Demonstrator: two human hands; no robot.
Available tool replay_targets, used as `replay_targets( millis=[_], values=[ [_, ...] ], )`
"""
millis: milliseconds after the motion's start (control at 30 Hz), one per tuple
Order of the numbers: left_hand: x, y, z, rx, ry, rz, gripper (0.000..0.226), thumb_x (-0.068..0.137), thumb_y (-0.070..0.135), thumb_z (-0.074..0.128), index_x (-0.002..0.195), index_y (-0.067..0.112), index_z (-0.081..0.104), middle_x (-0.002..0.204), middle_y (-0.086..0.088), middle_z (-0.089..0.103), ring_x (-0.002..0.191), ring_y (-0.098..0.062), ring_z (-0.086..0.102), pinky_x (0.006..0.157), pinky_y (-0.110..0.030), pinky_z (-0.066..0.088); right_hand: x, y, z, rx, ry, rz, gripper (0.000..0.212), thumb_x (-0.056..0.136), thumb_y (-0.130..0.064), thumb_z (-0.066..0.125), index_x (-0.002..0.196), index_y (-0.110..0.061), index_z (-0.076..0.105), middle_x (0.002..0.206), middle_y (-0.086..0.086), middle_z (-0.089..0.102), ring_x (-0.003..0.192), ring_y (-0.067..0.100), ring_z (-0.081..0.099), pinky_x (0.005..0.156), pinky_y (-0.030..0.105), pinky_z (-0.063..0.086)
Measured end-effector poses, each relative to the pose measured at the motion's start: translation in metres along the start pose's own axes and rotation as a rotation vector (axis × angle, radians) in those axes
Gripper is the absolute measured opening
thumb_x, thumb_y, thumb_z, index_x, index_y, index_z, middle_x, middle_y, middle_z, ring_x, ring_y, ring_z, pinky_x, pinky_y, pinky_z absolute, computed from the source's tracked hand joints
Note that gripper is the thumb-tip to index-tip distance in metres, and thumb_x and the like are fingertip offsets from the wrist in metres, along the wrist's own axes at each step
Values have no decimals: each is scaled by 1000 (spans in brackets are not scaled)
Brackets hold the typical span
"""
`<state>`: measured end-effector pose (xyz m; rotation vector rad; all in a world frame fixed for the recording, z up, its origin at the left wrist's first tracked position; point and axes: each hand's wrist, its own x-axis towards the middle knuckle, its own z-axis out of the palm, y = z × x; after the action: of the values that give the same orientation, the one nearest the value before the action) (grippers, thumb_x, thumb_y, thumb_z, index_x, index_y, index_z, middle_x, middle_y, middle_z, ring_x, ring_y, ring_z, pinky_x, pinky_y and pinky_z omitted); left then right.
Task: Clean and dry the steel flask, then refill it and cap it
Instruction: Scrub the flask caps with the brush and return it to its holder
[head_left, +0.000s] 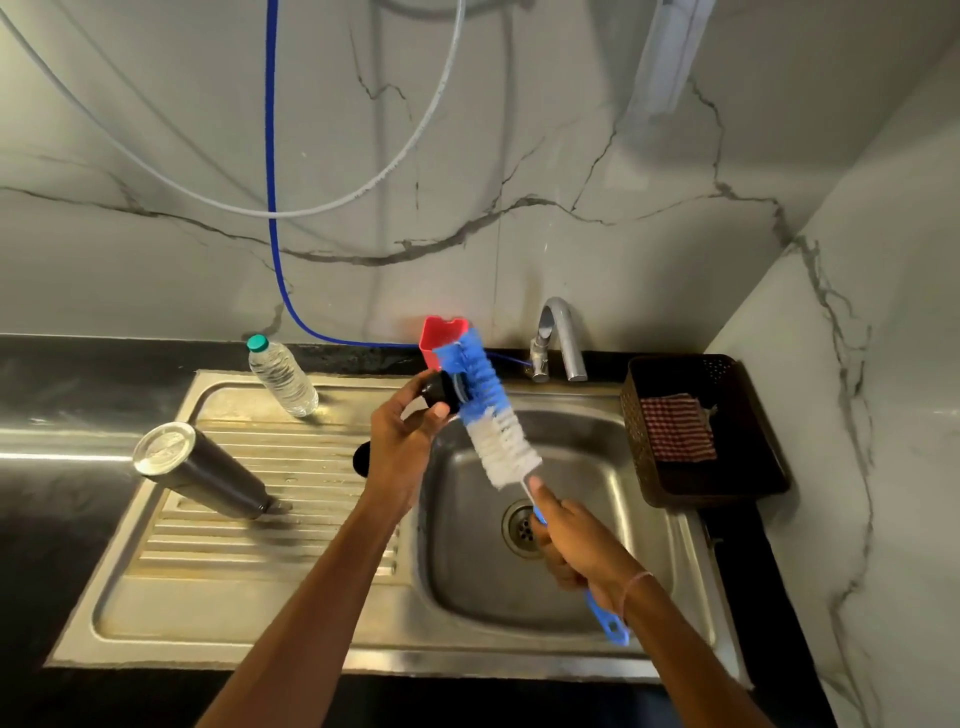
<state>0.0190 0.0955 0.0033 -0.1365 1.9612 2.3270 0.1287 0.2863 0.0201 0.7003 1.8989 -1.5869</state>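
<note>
The steel flask (200, 474) stands upside down on the ribbed drainboard (249, 551), left of the basin. My left hand (402, 441) grips the black flask cap (442, 393) above the basin's left rim. My right hand (569, 535) holds the blue handle of a bottle brush (493, 415) over the basin. The brush's blue and white bristles lie against the cap. A small black object (362, 458) shows behind my left wrist on the drainboard; I cannot tell what it is.
A plastic water bottle (283, 376) with a teal cap stands at the drainboard's back. Behind the brush is a red holder (439, 335). The tap (561, 338) stands at the back of the basin (597, 597). Right of the sink, a dark basket (748, 467) holds a checked cloth (675, 428).
</note>
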Motion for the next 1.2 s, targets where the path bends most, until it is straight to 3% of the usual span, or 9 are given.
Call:
replay_targets(
  millis=[67, 167, 333, 500, 700, 833, 933, 1067, 1200],
  values=[
    [-1, -9, 2, 102, 67, 14, 50, 86, 5, 75, 133, 20, 68, 121, -9, 75, 113, -29, 71, 103, -50, 55, -7, -9, -1, 88, -127, 29, 53, 101, -62, 39, 63, -26, 36, 52, -6, 26, 41, 8, 19, 39, 19, 15],
    [-3, -16, 7, 224, 54, 59, 50, 81, 11, 74, 123, 37, 71, 129, -5, 70, 117, -24, 68, 102, -50, 55, -5, -33, 2, 215, -197, 63, 44, 104, -52, 41, 71, -24, 41, 55, -6, 23, 39, 6, 17, 36, 14, 16],
    [13, -5, -2, 326, 152, 165, 51, 88, -11, 69, 133, 14, 66, 129, -5, 66, 100, 3, 70, 89, -30, 58, -22, -33, 1, 239, -324, 110, 42, 104, -51, 41, 73, -24, 44, 60, -5, 19, 41, 5, 16, 34, 14, 15],
    [10, -11, 8, 463, 48, 229, 62, 82, -17, 70, 134, 16, 65, 131, -4, 62, 110, -17, 69, 89, -18, 56, -17, -43, 2, 359, -377, 173, 39, 106, -45, 40, 74, -23, 45, 54, -9, 21, 36, 3, 18, 29, 16, 17],
    [16, 0, -2, 424, 113, 215, 59, 81, -23, 67, 135, 1, 62, 135, -13, 59, 101, -8, 67, 77, -9, 52, -31, -41, 5, 436, -430, 193, 42, 106, -45, 40, 71, -24, 46, 54, -10, 20, 37, 3, 17, 30, 17, 14],
    [8, -5, 3, 530, 65, 253, 57, 84, -14, 71, 137, 8, 63, 135, -2, 60, 109, -15, 68, 84, -5, 49, -25, -40, 5, 517, -442, 209, 41, 107, -43, 38, 71, -23, 46, 52, -10, 20, 36, 3, 18, 28, 17, 15],
    [3, -12, 9, 490, 58, 231, 63, 82, -17, 72, 138, 11, 62, 130, 2, 59, 104, -6, 66, 83, -5, 49, -7, -44, 7, 563, -434, 229, 40, 107, -42, 38, 73, -22, 44, 49, -10, 22, 34, 2, 19, 27, 17, 15],
    [9, -10, -2, 478, 125, 246, 63, 80, -21, 70, 133, 13, 64, 131, -4, 61, 106, -18, 68, 81, -6, 51, -21, -35, 10, 464, -407, 223, 40, 107, -42, 39, 72, -23, 46, 54, -9, 20, 37, 3, 17, 30, 17, 13],
    [7, -8, -6, 451, 118, 238, 63, 80, -24, 68, 135, 7, 62, 129, -5, 59, 103, -9, 66, 80, -8, 52, -35, -23, 5, 409, -413, 199, 42, 106, -44, 42, 70, -24, 49, 61, -8, 16, 40, 3, 15, 31, 17, 14]
  ],
)
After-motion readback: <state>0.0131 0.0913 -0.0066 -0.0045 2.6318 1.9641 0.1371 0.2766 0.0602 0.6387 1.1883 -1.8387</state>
